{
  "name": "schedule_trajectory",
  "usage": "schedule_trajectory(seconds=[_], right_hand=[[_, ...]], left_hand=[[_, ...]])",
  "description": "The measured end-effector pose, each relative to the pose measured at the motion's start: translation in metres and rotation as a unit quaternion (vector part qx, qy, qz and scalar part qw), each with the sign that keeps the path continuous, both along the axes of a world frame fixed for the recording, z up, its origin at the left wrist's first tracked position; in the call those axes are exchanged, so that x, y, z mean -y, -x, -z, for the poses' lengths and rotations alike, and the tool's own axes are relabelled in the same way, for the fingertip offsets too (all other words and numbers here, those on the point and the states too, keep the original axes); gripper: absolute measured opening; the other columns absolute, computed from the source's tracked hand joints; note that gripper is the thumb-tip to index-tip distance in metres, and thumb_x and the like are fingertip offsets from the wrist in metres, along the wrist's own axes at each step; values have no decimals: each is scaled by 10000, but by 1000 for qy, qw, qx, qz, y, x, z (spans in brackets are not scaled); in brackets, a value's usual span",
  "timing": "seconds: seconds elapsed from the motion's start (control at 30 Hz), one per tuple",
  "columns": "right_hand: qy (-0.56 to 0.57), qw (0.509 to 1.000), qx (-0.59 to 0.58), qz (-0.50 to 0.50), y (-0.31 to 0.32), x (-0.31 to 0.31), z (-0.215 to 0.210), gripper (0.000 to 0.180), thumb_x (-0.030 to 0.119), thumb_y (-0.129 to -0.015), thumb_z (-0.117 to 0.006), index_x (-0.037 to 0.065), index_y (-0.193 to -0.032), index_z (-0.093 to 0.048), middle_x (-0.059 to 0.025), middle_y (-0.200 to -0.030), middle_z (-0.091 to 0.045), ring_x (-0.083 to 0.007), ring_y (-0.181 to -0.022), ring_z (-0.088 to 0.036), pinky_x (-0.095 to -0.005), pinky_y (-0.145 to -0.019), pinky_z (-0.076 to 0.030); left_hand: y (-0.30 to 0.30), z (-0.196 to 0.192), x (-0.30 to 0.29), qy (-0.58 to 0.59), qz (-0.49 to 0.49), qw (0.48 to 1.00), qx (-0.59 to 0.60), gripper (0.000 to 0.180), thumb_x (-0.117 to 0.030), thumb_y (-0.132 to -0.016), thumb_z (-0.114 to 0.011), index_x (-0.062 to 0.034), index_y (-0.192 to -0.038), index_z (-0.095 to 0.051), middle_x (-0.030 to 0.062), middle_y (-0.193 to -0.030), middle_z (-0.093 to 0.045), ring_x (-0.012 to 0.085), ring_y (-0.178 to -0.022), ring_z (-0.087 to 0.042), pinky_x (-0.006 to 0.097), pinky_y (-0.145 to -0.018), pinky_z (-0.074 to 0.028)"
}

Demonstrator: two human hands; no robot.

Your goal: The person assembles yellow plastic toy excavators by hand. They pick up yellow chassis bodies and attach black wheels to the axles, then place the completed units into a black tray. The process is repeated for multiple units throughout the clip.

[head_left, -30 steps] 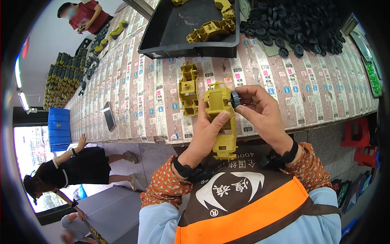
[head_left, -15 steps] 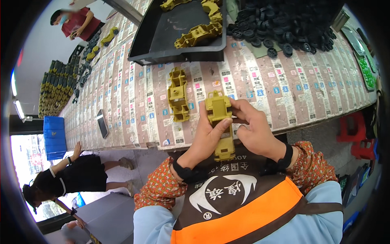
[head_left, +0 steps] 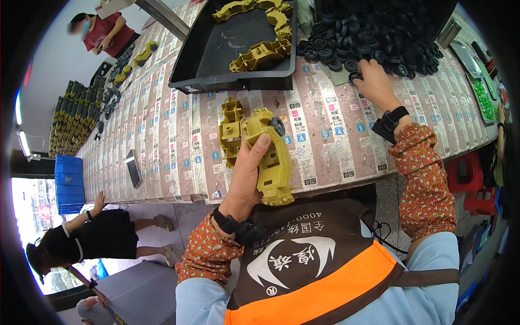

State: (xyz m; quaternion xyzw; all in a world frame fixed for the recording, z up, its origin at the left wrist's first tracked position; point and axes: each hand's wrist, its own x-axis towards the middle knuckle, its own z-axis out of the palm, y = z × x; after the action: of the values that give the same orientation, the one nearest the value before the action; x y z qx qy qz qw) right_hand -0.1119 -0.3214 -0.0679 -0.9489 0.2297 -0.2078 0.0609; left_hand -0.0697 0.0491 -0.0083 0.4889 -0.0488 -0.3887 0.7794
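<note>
My left hand (head_left: 248,173) grips a yellow plastic toy car body (head_left: 273,168), tilted above the near side of the table. A black wheel (head_left: 278,125) sits on the far right corner of that body. A second yellow car body (head_left: 231,127) lies on the table just behind and left of it, partly covered. Out to the right, my right hand (head_left: 375,84) reaches the near edge of a heap of black toy wheels (head_left: 374,40). Its fingers are closed around a black wheel (head_left: 356,76) there.
A black tray (head_left: 233,82) with several yellow car bodies stands at the back. On the left lie a phone (head_left: 133,168) and, beyond it, a blue bin (head_left: 70,184). Green parts fill a tray (head_left: 483,100) at far right. Two other people (head_left: 111,32) (head_left: 89,235) are at left.
My right hand has left the car body and moved up and right to the wheel heap. The car body in my left hand has shifted left and turned; a wheel now shows on it.
</note>
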Motion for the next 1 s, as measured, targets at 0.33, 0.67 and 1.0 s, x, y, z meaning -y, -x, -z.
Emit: schedule_trajectory(seconds=[0.33, 0.67, 1.0], right_hand=[[-565, 803, -13, -191, 53, -172, -73, 333, 79, -904, -680, 40, -1227, -615, -149, -888, -716, -197, -707, -668, -348, -681, -528], [-582, 781, 117, -196, 81, -227, -60, 321, 5, -923, -640, 13, -1244, -644, -167, -877, -716, -202, -696, -691, -313, -646, -520], [-467, 845, 80, -247, 95, -239, -58, 497, -31, -833, -549, -22, -1329, -583, -257, -870, -685, -427, -728, -685, -440, -656, -546]], left_hand=[[-5, -5, 4, 68, -104, 992, 19, 348, -270, -1016, -674, -108, -1287, -527, 31, -1079, -664, 140, -935, -701, 302, -781, -620], [-2, 4, 6, 55, -169, 976, 125, 444, -141, -974, -732, -116, -1331, -470, 20, -1135, -618, 120, -960, -643, 289, -819, -567], [8, 2, 11, 38, -202, 957, 205, 520, -60, -969, -717, -115, -1395, -424, 26, -1205, -595, 114, -1046, -613, 277, -901, -531]])
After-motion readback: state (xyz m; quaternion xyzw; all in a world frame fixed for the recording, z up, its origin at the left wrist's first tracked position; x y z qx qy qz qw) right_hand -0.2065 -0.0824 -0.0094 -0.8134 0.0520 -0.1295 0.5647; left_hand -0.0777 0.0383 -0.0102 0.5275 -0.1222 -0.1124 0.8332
